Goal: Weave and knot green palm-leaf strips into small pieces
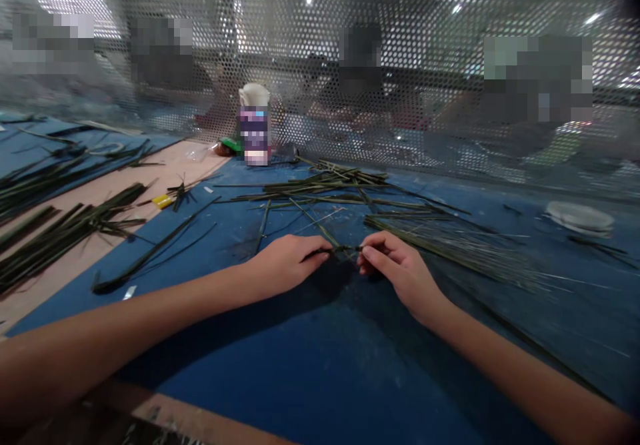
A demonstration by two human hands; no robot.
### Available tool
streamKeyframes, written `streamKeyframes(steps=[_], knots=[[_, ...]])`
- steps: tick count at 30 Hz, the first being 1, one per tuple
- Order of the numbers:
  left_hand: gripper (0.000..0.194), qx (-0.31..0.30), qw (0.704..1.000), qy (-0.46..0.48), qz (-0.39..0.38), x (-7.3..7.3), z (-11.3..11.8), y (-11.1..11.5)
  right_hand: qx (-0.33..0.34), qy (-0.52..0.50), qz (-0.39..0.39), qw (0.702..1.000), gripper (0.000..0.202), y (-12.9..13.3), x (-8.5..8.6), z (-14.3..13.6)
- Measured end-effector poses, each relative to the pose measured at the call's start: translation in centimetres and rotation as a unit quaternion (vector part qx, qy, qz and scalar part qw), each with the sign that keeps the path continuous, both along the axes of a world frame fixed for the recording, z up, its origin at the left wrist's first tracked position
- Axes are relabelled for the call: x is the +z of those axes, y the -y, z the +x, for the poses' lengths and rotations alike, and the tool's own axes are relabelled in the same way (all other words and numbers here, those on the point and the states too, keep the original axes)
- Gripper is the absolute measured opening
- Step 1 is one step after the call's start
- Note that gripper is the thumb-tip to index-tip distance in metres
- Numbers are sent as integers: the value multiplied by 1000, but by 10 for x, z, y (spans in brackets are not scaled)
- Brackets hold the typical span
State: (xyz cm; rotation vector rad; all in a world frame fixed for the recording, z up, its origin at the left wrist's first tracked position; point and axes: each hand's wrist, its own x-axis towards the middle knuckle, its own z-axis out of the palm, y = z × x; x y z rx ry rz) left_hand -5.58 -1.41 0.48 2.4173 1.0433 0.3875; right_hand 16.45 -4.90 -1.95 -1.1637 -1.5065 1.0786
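Note:
Between my two hands runs a thin dark green plant strip [343, 248], pinched from both sides just above the blue tabletop [280, 378]. My left hand [287, 261] closes thumb and fingertips on its left end. On the other end, my right hand [393, 261] pinches with thumb and index finger, the other fingers curled. One longer strip [315, 221] slants away from the pinched spot toward the back. A bundle of green strips with fine pale wires [440, 248] lies just beyond my right hand.
Loose green strips [320, 181] are heaped behind my hands. More bundles [85, 228] lie at left on a pale board. A labelled container [255, 128] stands before a perforated metal screen [425, 78], with people behind it. At right sits a clear round lid-like disc [579, 217].

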Motion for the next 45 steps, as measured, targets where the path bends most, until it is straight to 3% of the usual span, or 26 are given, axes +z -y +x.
streamKeyframes(steps=[4, 23, 45], knots=[[33, 24, 1000, 0, 13, 1, -1, -1, 4, -6, -5, 1000, 19, 0, -1, 1], [36, -5, 997, -54, 46, -2, 0, 2, 0, -2, 23, 1000, 12, -1, -3, 3], [36, 3, 994, -86, 61, 0, 0, 7, -1, 24, 33, 999, 9, -1, -3, 2]])
